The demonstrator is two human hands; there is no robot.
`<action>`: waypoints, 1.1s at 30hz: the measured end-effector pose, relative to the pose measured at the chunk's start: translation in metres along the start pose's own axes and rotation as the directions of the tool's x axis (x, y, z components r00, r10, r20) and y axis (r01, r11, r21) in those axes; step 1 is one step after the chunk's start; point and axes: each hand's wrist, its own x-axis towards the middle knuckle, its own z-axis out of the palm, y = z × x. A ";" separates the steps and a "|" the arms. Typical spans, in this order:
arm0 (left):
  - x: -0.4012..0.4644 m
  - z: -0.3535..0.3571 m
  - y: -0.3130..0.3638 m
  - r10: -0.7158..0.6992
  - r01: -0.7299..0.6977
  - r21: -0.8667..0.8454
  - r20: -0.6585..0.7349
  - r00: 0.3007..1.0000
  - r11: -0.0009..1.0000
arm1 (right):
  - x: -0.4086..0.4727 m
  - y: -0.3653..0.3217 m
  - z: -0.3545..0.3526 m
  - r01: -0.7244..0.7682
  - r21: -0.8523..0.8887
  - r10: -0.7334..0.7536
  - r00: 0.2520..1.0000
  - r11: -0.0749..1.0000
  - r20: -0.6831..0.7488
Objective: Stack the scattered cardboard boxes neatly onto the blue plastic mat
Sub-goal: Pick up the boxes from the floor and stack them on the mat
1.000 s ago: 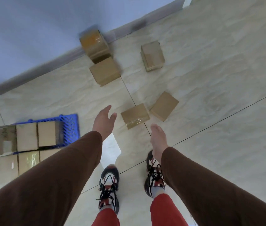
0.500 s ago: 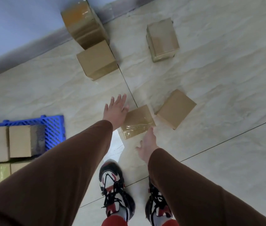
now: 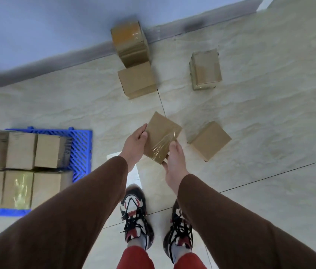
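I hold a small taped cardboard box (image 3: 160, 135) between both hands, lifted off the floor. My left hand (image 3: 135, 145) grips its left edge and my right hand (image 3: 174, 162) grips its lower right corner. The blue plastic mat (image 3: 80, 150) lies at the left, with several boxes (image 3: 21, 150) stacked on it in rows. Scattered on the floor are a plain box (image 3: 210, 141) right of my hands, a taped box (image 3: 205, 68) further back, a plain box (image 3: 136, 80) ahead and a taped box (image 3: 130, 42) leaning against the wall.
A grey skirting board (image 3: 56, 61) and blue-white wall close off the far side. My two shoes (image 3: 136, 214) stand on the pale tiled floor below my hands. A white patch of light (image 3: 136, 169) lies by my left wrist.
Both hands closed on the taped box that lay on the floor and raised it; it is now turned and held between them. The view pulled back from the floor.
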 end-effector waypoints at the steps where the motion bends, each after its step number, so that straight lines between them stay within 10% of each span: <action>1: -0.016 -0.010 0.007 0.012 -0.013 -0.039 -0.028 1.000 0.999 | -0.015 -0.004 0.006 0.032 -0.041 -0.032 0.999 0.999 0.001; 18: -0.197 -0.241 -0.055 -0.058 -0.069 -0.294 -0.402 0.914 0.953 | -0.188 0.107 0.190 0.229 -0.315 -0.172 0.965 0.921 0.198; 33: -0.190 -0.370 -0.127 -0.209 0.034 -0.448 -0.346 0.915 0.893 | -0.189 0.199 0.300 0.241 -0.422 -0.122 0.949 0.874 0.289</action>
